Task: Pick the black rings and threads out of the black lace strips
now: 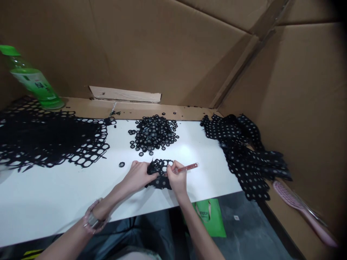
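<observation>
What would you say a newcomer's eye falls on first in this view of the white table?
Most striking is the large black cut-out mesh fabric spread across the left of the white table, beside a heap of small black rings at centre. Nearer the front, the left hand holds a smaller black mesh piece, while the right hand grips a red tool.

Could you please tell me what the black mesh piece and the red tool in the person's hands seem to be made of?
The black mesh looks like a matte, flexible fabric or lace, since it bunches softly in the left hand. The red tool in the right hand looks like glossy plastic from its shine, though it is too small to be sure.
</observation>
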Motion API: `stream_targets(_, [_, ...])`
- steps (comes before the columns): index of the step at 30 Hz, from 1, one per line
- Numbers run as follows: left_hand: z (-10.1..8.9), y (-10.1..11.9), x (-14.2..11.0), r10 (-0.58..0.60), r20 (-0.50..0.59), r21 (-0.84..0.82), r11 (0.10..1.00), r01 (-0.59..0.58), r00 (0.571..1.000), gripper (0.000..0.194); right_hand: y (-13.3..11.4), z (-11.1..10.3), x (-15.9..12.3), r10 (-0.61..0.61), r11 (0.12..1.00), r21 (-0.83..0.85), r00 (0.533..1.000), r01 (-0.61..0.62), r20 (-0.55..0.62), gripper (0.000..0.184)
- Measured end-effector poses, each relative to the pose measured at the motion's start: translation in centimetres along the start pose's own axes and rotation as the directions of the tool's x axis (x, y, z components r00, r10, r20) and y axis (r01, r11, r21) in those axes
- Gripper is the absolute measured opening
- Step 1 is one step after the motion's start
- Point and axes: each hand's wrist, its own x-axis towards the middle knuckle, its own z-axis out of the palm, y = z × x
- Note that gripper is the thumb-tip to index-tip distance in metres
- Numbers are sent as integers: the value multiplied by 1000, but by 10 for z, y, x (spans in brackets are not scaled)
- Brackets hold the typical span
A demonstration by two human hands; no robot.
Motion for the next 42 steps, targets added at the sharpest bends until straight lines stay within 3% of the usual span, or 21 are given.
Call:
stream_targets(8, [-1, -4, 2, -63, 79, -74, 995, 69, 995, 31, 3, -1, 0, 16, 999, -51, 1000, -17, -14, 30])
stream_targets(14, [8, -8, 5, -126, -44, -77, 989, 123, 991, 40, 2, -1, -1, -6, 996, -86, 1000, 6, 4, 29])
stream_targets(19, [13, -8, 5, -64, -30, -39, 997, 63, 997, 33, 3, 0, -1, -13, 996, -90, 1000, 13, -1, 28])
stream_targets(29, [19, -15, 4, -128, -74, -142, 983, 116, 989, 37, 0, -2, -1, 38, 999, -33, 999, -38, -3, 29])
stream_targets(38, [25, -19, 5, -129, -39, -235, 965, 117, 991, 33, -1, 6, -5, -73, 968, -234, 995, 88, 74, 31])
stream_targets(42, [27, -21, 7, -155, -68, -279, 951, 131, 986, 31, 1, 2, -3, -45, 986, -155, 996, 57, 80, 31])
